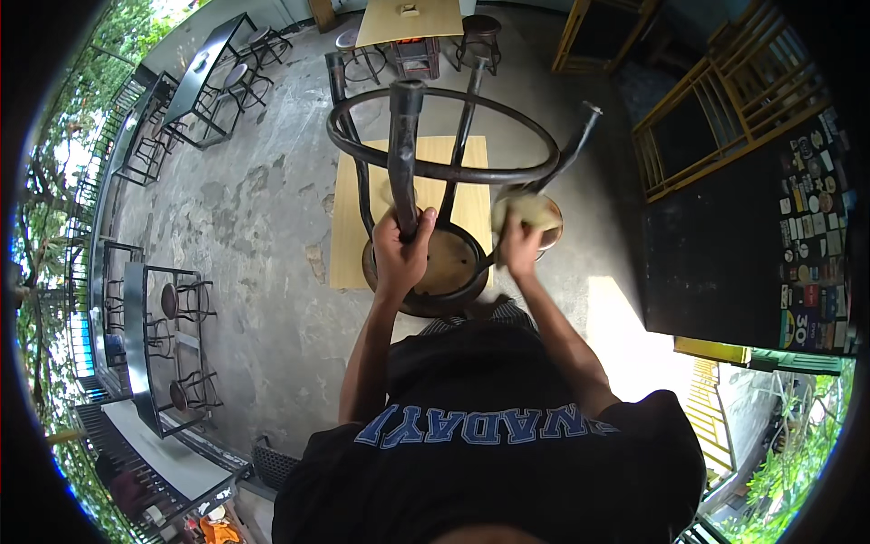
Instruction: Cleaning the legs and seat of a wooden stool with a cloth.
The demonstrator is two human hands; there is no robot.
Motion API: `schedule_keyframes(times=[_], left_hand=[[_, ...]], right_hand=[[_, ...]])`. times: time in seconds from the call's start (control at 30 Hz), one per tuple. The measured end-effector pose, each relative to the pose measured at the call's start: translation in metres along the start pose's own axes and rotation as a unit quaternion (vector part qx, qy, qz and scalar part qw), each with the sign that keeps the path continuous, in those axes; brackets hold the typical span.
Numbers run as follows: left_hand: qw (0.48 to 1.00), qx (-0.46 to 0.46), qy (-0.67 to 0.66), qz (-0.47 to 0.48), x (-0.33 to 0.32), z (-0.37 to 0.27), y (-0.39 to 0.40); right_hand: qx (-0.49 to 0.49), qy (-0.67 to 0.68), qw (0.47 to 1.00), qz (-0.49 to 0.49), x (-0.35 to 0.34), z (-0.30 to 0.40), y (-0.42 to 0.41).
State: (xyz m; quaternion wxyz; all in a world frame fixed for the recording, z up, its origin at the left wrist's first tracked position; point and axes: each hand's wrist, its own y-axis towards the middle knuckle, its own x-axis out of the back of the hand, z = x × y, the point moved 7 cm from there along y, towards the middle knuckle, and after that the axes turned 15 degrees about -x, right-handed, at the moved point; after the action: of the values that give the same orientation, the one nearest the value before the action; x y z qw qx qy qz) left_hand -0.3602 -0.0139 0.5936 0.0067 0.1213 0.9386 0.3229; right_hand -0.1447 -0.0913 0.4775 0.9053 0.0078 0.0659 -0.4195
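Before me an upside-down stool stands with its round wooden seat (445,262) low and its dark metal legs (465,129) pointing up. A metal ring (476,173) joins the legs. My left hand (399,255) is wrapped around the nearest leg, just above the seat. In my right hand (522,245) is a pale yellowish cloth (523,209), blurred, pressed around or against the right leg; the contact is partly hidden. The seat overlaps the near part of a light wooden tabletop (346,224), but what bears the stool's weight is hidden.
Another round stool (552,221) stands right of the table, partly behind the cloth. A second wooden table (408,24) with stools is at the far end. Dark tables (139,340) with stools line the left. A black panel (714,272) and yellow wooden frames (731,129) stand at right.
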Motion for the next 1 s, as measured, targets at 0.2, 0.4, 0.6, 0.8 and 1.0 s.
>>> schedule_keyframes(times=[0.2,0.4,0.6,0.8,1.0], left_hand=[[0.997,0.051,-0.033,-0.042,0.005,0.003,0.004],[0.99,0.049,-0.089,-0.093,0.006,-0.006,0.009],[0.985,0.052,-0.089,-0.139,0.005,-0.01,0.006],[0.986,0.049,-0.119,-0.101,0.006,-0.016,0.003],[0.991,0.017,-0.065,-0.112,0.025,-0.026,-0.006]], right_hand=[[-0.083,-0.065,0.993,0.052,-0.007,-0.012,0.013],[-0.051,-0.04,0.989,0.13,-0.042,0.09,0.048],[0.058,-0.205,0.964,0.157,0.006,-0.006,-0.005],[-0.058,-0.218,0.969,0.098,-0.039,0.088,0.043],[0.011,-0.115,0.991,0.061,-0.027,0.082,0.035]])
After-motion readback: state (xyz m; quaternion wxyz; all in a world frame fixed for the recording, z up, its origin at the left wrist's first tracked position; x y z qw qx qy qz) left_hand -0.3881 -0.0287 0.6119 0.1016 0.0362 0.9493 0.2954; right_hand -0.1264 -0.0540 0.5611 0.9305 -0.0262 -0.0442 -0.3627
